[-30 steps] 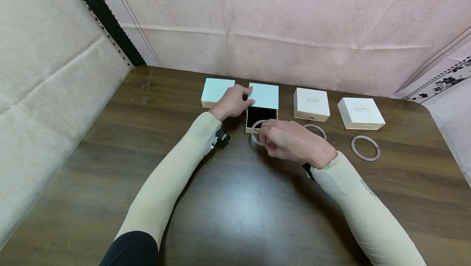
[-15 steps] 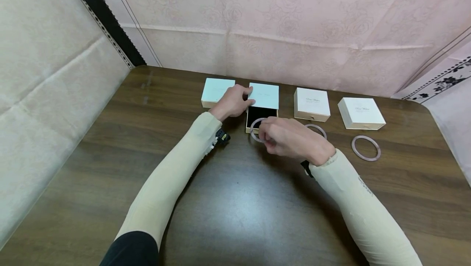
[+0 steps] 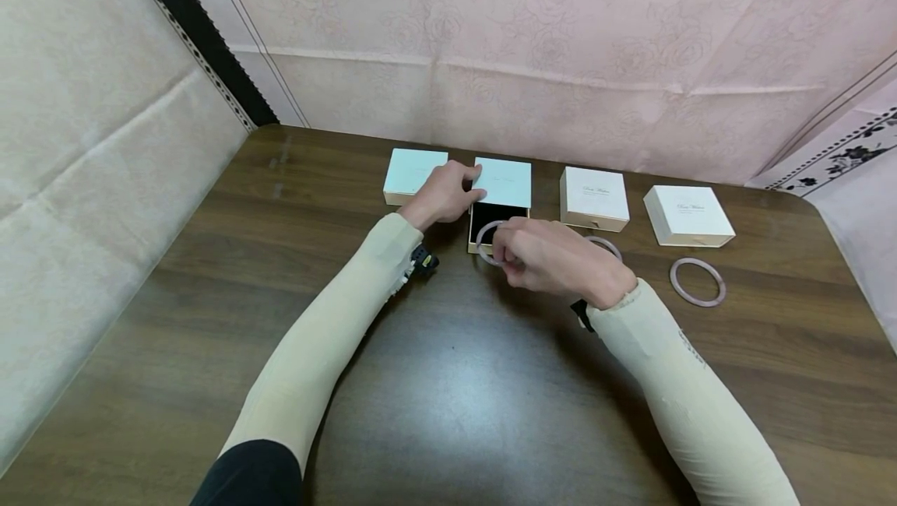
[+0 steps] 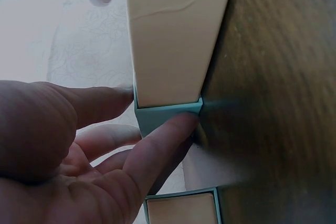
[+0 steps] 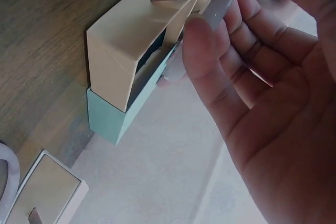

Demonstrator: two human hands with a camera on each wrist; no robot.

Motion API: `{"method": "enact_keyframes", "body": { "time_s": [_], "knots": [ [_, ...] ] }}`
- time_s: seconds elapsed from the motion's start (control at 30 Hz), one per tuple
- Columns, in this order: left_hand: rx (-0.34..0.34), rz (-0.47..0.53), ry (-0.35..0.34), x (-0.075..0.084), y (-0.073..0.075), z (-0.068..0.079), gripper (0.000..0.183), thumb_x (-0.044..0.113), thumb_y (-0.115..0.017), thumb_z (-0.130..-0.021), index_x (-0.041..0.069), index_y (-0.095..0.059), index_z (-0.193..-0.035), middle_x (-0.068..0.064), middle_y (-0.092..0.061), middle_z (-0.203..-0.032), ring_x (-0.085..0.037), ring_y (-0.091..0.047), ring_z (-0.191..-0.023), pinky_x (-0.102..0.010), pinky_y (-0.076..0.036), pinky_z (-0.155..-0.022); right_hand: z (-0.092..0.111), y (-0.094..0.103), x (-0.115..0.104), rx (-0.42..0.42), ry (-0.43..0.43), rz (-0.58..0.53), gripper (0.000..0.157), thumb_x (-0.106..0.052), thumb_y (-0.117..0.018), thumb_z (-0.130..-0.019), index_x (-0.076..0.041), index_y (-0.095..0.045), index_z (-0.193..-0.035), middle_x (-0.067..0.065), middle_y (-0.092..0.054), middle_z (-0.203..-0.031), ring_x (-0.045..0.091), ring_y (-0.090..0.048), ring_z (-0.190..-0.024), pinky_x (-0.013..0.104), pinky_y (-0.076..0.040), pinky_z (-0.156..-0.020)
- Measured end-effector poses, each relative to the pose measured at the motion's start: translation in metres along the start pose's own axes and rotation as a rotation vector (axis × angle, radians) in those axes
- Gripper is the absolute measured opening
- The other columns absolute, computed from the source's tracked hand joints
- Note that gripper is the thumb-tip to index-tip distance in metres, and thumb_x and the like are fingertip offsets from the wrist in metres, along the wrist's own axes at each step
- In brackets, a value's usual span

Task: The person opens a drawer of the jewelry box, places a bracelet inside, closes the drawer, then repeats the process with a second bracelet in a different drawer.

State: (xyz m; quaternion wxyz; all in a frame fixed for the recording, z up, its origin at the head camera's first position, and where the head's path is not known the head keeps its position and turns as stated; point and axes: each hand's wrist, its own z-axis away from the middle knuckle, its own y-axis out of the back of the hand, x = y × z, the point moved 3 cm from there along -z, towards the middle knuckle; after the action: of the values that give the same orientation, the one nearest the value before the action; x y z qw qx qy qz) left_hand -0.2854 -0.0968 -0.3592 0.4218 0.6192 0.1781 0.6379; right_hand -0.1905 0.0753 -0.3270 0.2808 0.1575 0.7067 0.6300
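A turquoise-topped jewellery box (image 3: pixel 503 181) stands near the table's back edge, its cream drawer (image 5: pixel 115 40) pulled out toward me, showing a black lining. My left hand (image 3: pixel 443 195) holds the turquoise sleeve at its left side, finger and thumb on its faces in the left wrist view. A pale lilac bangle (image 3: pixel 479 244) hangs tilted over the drawer's front. My right hand (image 3: pixel 550 257) pinches it between thumb and fingers; the palm shows in the right wrist view. Part of the bangle is hidden behind my fingers.
A second turquoise box (image 3: pixel 413 165) stands left, beside my left wrist. Two white boxes, one nearer (image 3: pixel 596 191) and one farther right (image 3: pixel 689 210), stand shut. A bangle (image 3: pixel 703 303) lies before the far one; another bangle (image 3: pixel 608 244) is partly behind my right hand.
My right hand and the bangle have shifted slightly up and away from me, farther over the open drawer. My left hand stays on the box.
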Motion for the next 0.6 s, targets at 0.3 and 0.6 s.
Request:
{"method": "enact_keyframes", "body": {
  "time_s": [0.3,0.6],
  "knots": [
    [0.011,0.019,-0.008,0.0001,0.0001,0.0013,0.055,0.026,-0.057,-0.106,0.013,-0.040,-0.157,-0.005,-0.039,-0.164,-0.025,-0.046,-0.144,-0.032,-0.044,-0.097,-0.0026,0.0001,0.0032,-0.006,-0.008,-0.016,0.014,-0.002,-0.067,-0.083,-0.016,-0.068,-0.085,-0.006,-0.063,-0.090,0.009,-0.058,-0.085,0.029,-0.051,-0.071],
    [0.005,0.019,0.002,0.0003,0.0003,0.0007,0.055,0.027,-0.057,-0.106,0.014,-0.040,-0.157,-0.003,-0.038,-0.165,-0.023,-0.044,-0.145,-0.031,-0.044,-0.094,-0.0042,0.0000,0.0068,-0.032,-0.039,-0.035,0.014,-0.002,-0.066,-0.086,-0.013,-0.072,-0.093,-0.005,-0.066,-0.097,0.010,-0.063,-0.091,0.029,-0.054,-0.077]
  ]
}}
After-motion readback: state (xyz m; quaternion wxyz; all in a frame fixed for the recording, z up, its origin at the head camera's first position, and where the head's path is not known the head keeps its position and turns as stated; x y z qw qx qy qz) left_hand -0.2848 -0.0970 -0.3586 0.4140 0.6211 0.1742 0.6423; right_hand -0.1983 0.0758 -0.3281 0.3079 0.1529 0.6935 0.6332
